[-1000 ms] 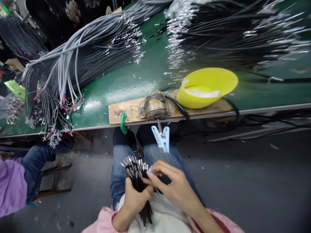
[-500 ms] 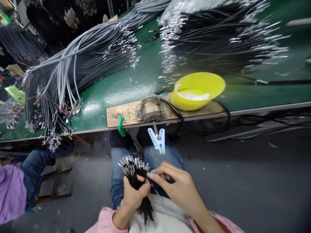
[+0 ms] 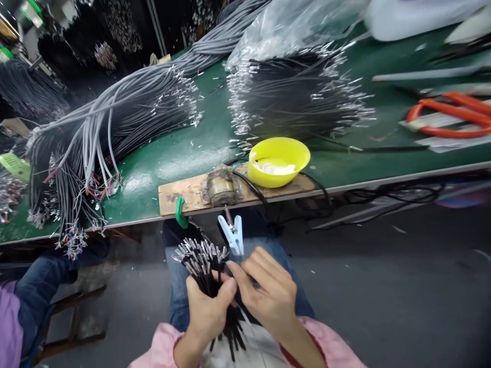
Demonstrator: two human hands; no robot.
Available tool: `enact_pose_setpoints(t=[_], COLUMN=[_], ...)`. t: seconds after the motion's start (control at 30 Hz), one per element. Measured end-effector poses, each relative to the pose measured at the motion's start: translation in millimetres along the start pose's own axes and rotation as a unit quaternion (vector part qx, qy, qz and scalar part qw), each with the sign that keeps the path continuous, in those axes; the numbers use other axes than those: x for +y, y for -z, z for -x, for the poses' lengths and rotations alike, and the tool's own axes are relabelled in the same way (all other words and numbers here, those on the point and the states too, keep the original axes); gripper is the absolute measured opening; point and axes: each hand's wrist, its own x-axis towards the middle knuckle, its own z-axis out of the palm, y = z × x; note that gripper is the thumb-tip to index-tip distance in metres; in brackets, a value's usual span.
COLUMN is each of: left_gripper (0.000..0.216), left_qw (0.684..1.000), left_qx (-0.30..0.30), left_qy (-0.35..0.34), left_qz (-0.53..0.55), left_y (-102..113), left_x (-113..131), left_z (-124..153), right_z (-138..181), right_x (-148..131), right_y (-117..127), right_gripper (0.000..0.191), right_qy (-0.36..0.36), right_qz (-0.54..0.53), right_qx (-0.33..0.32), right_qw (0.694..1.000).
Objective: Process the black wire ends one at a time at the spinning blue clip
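Spilling off the counter (image 3: 172,158) at upper left, grey cables (image 3: 95,133) hang loose. Low in the centre, the left hand (image 3: 207,312) grips a wire bundle (image 3: 201,260); the right hand (image 3: 270,291) pinches one wire beside it, under a blue clip (image 3: 233,234). A yellow bowl (image 3: 279,160) sits upper right.

Plastic, metal and worn wood

Black wires (image 3: 205,266) wore matt plastic sheaths with shiny metal tips; the yellow bowl (image 3: 279,159) was glossy plastic, the wooden board (image 3: 184,191) rough, the bench (image 3: 184,153) smooth green.
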Motion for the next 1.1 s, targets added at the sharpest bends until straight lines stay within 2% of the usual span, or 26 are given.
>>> enact_pose_setpoints(t=[0.07,0.17,0.3,0.37,0.47,0.7,0.83,1.0,1.1], left_gripper=[0.033,0.038,0.043,0.044,0.046,0.045,0.042,0.046,0.047], left_qw=[1.000,0.998,0.997,0.996,0.994,0.993,0.995,0.996,0.997], left_qx=[-0.010,-0.038,-0.051,-0.061,-0.078,-0.085,-0.071,-0.049,-0.028], left_qy=[0.019,0.051,0.053,0.057,0.068,0.072,0.064,0.066,0.068], left_qz=[0.014,0.029,0.039,0.040,0.040,0.040,0.036,0.036,0.033], left_y=[1,5,9,11,13,14,14,13,11], left_x=[0,0,-2,-2,-3,-3,-3,-7,-9], left_z=[-4,-8,-9,-7,-7,-9,-8,-8,-8], right_z=[-2,-6,-9,-10,-12,-9,-9,-11,-9], right_x=[0,2,6,7,8,11,10,7,6], right_y=[0,3,9,11,13,17,15,13,10], right_gripper=[0.030,0.026,0.036,0.033,0.025,0.012,0.019,0.033,0.033], right_qy=[-0.010,-0.097,-0.262,-0.306,-0.315,-0.284,-0.300,-0.355,-0.364], right_qz=[-0.027,-0.125,-0.245,-0.285,-0.313,-0.290,-0.269,-0.320,-0.309], right_qx=[0.001,-0.062,-0.147,-0.170,-0.192,-0.200,-0.191,-0.212,-0.199], right_qw=[1.000,0.985,0.922,0.893,0.875,0.892,0.895,0.852,0.856])
